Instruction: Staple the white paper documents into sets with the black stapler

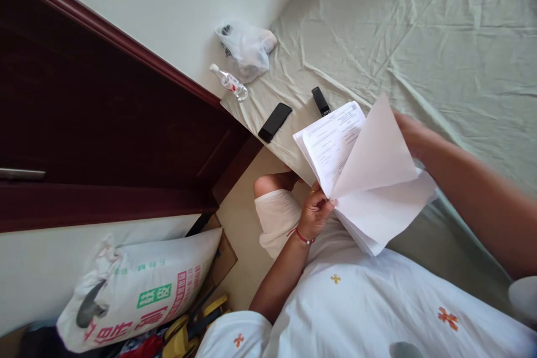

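Observation:
My left hand point(315, 213), a red bracelet at its wrist, pinches the lower corner of a stack of printed papers point(331, 145) above my lap. The stack is spread open. Its left pages carry print, while the blank side of a raised sheet point(380, 151) faces me, half lifted and bent. Blank pages point(377, 210) hang down on the right. Behind the raised sheet is my right hand point(409, 133), blurred by motion, with its fingers hidden; whether it grips the sheet does not show.
The papers are over the edge of a bed with a wrinkled pale sheet point(453, 56). On it lie a black phone point(275, 122), a small black device point(321, 102), a plastic bottle point(229, 83) and a plastic bag point(247, 50). A dark wooden door point(104, 95) and a white sack point(142, 285) are at left.

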`<state>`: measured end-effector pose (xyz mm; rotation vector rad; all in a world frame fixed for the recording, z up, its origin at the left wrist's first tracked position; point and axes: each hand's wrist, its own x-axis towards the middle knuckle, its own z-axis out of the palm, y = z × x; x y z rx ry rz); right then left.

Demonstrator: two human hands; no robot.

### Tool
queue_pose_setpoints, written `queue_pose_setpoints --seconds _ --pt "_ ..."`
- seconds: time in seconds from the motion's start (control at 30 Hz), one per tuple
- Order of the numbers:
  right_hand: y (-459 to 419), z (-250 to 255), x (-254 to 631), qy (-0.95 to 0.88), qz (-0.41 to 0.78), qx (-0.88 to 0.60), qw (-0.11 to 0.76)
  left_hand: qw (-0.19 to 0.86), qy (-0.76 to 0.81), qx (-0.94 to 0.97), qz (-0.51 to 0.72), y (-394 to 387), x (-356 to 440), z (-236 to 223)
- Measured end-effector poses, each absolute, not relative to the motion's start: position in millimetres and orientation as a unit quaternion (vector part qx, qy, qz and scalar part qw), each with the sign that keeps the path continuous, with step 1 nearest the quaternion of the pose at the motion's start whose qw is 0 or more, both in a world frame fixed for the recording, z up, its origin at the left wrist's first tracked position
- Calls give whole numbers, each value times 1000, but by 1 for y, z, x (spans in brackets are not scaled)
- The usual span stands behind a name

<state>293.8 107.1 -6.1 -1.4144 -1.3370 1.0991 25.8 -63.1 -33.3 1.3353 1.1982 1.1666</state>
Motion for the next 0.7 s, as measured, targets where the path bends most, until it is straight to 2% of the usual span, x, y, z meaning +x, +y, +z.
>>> queue_pose_setpoints --seconds 0.07,0.17,0.4,0.53,0.7 --pt "105 13 293 -470 631 -512 344 533 483 480 502 -65 29 -37" --pt "101 33 293 -362 762 -460 277 610 471 377 514 -66 32 -37" --pt "92 44 291 -301 686 -567 343 605 528 356 477 -49 28 -28" --pt "80 45 293 -309 671 -572 355 624 504 348 486 -27 29 -7" --pt "60 36 298 -302 685 -550 371 636 516 251 516 4 35 19"
